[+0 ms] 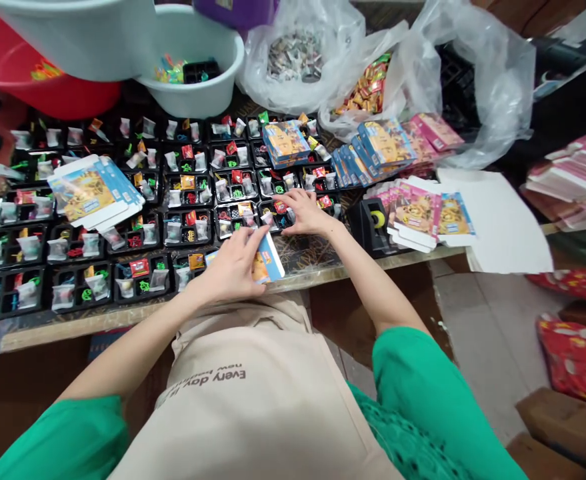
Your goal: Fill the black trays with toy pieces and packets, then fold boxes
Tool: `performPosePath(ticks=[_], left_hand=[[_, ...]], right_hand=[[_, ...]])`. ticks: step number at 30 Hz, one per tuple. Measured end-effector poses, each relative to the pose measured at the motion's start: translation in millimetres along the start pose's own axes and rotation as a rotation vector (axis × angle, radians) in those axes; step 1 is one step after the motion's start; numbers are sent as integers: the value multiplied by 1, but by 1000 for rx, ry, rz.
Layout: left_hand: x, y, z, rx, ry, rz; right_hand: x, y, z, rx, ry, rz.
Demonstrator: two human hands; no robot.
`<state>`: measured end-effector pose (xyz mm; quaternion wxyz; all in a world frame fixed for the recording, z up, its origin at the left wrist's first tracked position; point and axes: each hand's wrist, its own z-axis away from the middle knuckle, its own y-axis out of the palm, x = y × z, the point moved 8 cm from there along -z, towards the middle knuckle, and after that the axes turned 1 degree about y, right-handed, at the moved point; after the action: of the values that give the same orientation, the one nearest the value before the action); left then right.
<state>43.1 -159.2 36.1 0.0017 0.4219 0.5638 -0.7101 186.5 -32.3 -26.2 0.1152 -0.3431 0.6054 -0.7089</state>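
My left hand (233, 267) is closed around a small blue and yellow printed carton (267, 261) at the near table edge. My right hand (303, 212) reaches over a black plastic tray (233, 223), its fingers curled onto the tray's small packets; what they pinch is hidden. Many such black trays (77, 287) cover the table in rows, each holding small clear sachets and coloured bits.
Flat blue cartons (93, 190) lie on the trays at left, more stacks (383, 143) and pink ones (415, 213) at right. A tape dispenser (373, 223) stands beside them. White basins (193, 57), a red tub and plastic bags (297, 53) of sweets sit at the back.
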Motion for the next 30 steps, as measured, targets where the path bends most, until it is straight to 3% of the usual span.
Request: performPosePath(ticks=[7,16,24,30], left_hand=[[40,-32,15,-180,-58,-82],[40,-35,17,-214,-63,-95],[38,-32,14,-207,-70,-77],[34,-31,14,-246,-12,-36]], right_hand=[[8,2,8,88,-15,69],[10,0,25,43,25,-44],[63,-50,42,-27,-100,-97],[93,-53,50,-17,-177,-114]])
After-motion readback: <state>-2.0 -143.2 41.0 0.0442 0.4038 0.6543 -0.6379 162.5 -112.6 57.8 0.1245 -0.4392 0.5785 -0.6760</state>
